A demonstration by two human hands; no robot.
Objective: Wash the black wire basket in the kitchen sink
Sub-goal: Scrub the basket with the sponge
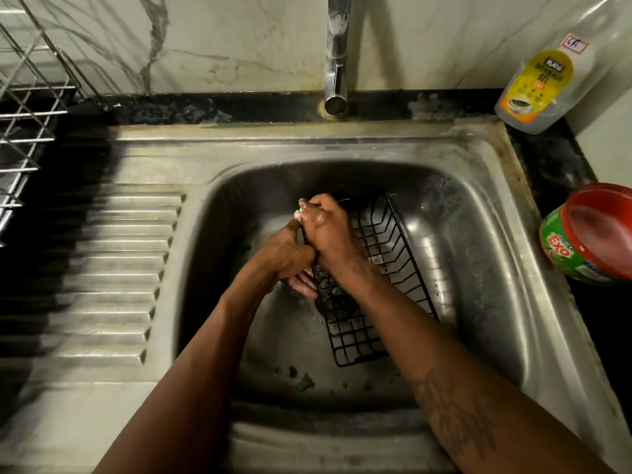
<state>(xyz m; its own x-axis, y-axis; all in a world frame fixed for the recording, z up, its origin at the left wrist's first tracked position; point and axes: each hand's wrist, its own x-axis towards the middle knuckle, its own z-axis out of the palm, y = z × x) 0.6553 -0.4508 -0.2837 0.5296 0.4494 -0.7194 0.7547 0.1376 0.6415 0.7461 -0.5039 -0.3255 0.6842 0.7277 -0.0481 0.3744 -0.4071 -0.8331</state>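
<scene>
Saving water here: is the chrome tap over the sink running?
Off: no stream falls from the chrome tap spout into the steel sink.

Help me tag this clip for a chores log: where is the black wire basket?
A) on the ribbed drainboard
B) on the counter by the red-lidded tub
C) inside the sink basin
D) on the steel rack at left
C: the black wire basket lies in the sink basin, the left hand gripping its rim and the right hand pinching a small green scrubber against it.
</scene>
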